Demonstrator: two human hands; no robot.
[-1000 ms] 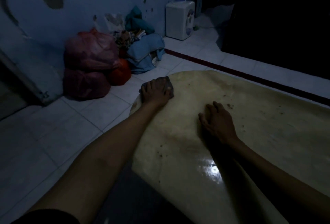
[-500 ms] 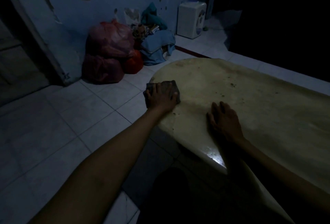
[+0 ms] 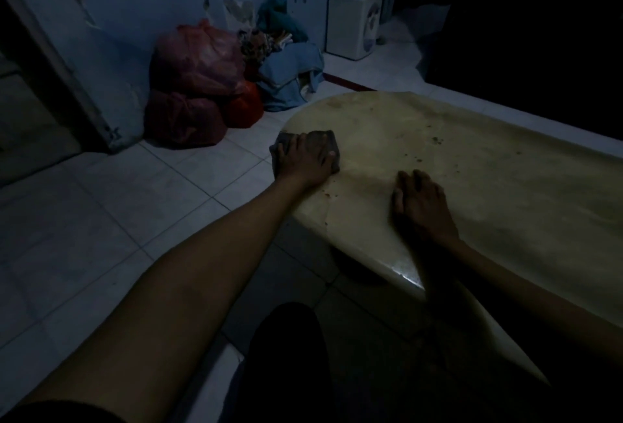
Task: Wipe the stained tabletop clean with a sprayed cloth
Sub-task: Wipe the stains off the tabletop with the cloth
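A dark grey cloth (image 3: 328,143) is pressed flat against the rounded left end of the pale yellow surface (image 3: 488,193), partly overhanging its edge. It is covered by the left hand (image 3: 308,161), whose fingers are spread over it, palm down. The right hand (image 3: 419,202) is laid flat on the surface near its front edge, fingers held close together, nothing gripped. Dark specks (image 3: 436,141) are scattered toward the far side. Red plastic bags (image 3: 199,85) are piled on the tiled floor (image 3: 101,220) by the wall.
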